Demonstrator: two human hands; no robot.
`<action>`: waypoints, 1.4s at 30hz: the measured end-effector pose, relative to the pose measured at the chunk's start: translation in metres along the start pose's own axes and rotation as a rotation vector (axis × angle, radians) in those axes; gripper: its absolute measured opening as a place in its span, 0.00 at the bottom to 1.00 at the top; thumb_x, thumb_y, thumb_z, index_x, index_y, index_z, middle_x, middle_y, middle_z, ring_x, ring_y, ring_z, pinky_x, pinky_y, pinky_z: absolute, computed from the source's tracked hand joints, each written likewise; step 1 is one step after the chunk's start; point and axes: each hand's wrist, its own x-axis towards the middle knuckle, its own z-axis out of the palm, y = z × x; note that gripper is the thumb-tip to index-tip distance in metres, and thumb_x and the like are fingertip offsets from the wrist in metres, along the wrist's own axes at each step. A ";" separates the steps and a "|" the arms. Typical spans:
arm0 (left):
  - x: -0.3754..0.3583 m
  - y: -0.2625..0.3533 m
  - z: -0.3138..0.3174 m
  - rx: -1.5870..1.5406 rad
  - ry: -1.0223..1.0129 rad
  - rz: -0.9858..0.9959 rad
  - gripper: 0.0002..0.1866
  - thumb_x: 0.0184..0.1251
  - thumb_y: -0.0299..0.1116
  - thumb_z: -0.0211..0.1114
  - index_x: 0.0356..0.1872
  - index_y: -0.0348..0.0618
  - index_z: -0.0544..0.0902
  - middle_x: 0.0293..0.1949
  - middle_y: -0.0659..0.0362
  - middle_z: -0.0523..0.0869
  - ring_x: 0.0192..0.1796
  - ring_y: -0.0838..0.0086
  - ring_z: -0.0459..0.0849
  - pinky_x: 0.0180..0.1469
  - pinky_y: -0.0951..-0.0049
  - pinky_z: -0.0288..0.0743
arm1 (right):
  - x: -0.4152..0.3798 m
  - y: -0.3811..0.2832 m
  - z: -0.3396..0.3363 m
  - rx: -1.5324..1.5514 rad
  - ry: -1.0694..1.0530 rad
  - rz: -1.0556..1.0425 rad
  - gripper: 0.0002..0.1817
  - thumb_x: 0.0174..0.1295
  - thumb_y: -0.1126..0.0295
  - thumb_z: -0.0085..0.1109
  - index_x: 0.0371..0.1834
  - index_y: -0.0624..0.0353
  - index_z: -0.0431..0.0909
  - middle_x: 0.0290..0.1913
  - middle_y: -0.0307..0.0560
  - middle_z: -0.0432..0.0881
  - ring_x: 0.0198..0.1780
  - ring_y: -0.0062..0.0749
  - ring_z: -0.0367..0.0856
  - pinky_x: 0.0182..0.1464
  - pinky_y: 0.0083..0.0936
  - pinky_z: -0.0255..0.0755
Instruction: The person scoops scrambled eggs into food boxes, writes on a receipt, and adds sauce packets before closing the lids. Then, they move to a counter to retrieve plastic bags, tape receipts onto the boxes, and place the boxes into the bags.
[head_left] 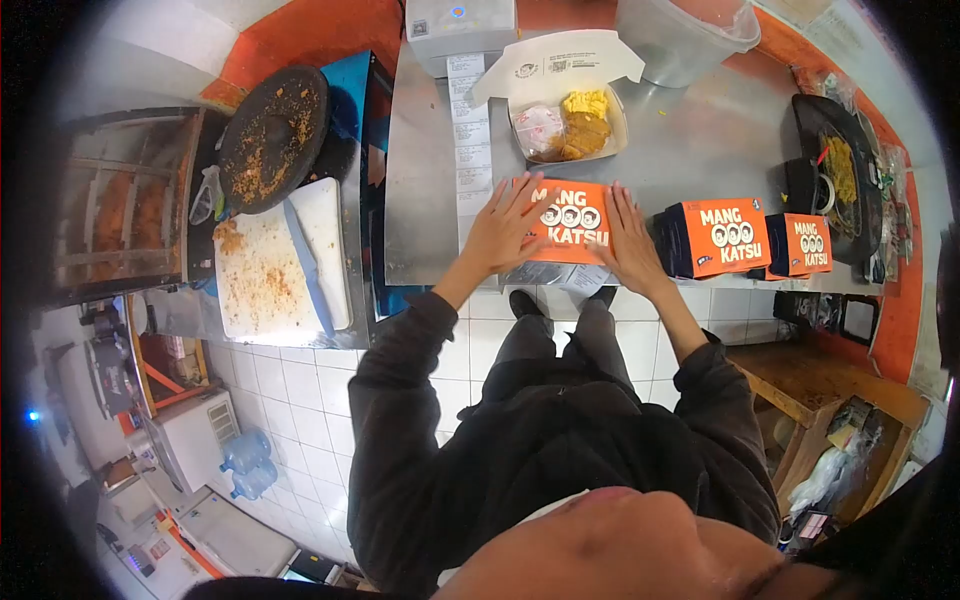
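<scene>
An orange box (570, 215) printed "MANG KATSU" lies at the front edge of the metal counter, between my two hands. My left hand (507, 225) rests on its left side with the fingers spread. On its right edge lies my right hand (630, 240), fingers stretched out. Just behind this box stands an open box (575, 70) with its lid up, holding a wrapped round item (540, 130), yellow food (585, 103) and a browned breaded piece (585, 135). A long printed paper strip (473, 140) runs down the counter beside my left hand.
More orange boxes (715, 238) stand at the right front edge. A white printer (460, 25) and a clear bucket (690, 40) are at the back. To the left are a cutting board (270, 280), a blue knife (305, 260) and a dark round pan (273, 140).
</scene>
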 end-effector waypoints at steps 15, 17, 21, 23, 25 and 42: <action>0.015 -0.020 0.006 0.198 -0.258 0.183 0.49 0.49 0.55 0.66 0.71 0.50 0.53 0.64 0.35 0.60 0.65 0.43 0.60 0.69 0.50 0.50 | 0.003 0.036 0.021 -0.287 0.195 -0.494 0.30 0.52 0.73 0.58 0.62 0.64 0.65 0.65 0.52 0.66 0.67 0.48 0.62 0.63 0.39 0.66; 0.013 -0.019 0.009 0.203 -0.252 0.180 0.48 0.51 0.58 0.62 0.71 0.51 0.53 0.64 0.35 0.58 0.65 0.43 0.59 0.68 0.49 0.50 | 0.000 0.038 0.019 -0.263 0.162 -0.513 0.28 0.55 0.74 0.55 0.62 0.65 0.65 0.65 0.52 0.66 0.67 0.47 0.63 0.65 0.40 0.64; 0.014 0.001 -0.009 0.069 -0.268 0.064 0.48 0.53 0.68 0.52 0.72 0.54 0.52 0.67 0.35 0.54 0.67 0.42 0.55 0.68 0.44 0.47 | -0.011 0.044 0.020 0.013 0.021 -0.449 0.27 0.62 0.67 0.51 0.65 0.61 0.62 0.68 0.52 0.61 0.71 0.41 0.57 0.71 0.39 0.50; 0.023 0.008 -0.003 -0.013 -0.283 0.066 0.49 0.51 0.72 0.48 0.72 0.58 0.52 0.68 0.36 0.51 0.69 0.40 0.51 0.67 0.41 0.45 | -0.014 0.050 0.036 0.047 -0.082 -0.360 0.32 0.59 0.71 0.53 0.67 0.63 0.57 0.72 0.52 0.54 0.73 0.40 0.50 0.72 0.42 0.45; 0.027 0.024 -0.005 0.029 -0.267 0.034 0.49 0.50 0.73 0.49 0.72 0.60 0.52 0.68 0.36 0.51 0.69 0.39 0.50 0.67 0.39 0.44 | -0.011 0.032 0.013 0.585 -0.220 -0.153 0.30 0.59 0.72 0.50 0.67 0.64 0.58 0.71 0.52 0.55 0.73 0.40 0.51 0.72 0.42 0.46; 0.064 0.046 -0.026 -0.023 -0.494 -0.094 0.47 0.42 0.48 0.72 0.69 0.60 0.61 0.65 0.37 0.52 0.68 0.40 0.48 0.68 0.44 0.43 | -0.171 0.374 -0.254 0.178 0.791 0.572 0.18 0.59 0.78 0.54 0.55 0.60 0.72 0.48 0.44 0.74 0.32 0.18 0.73 0.35 0.19 0.71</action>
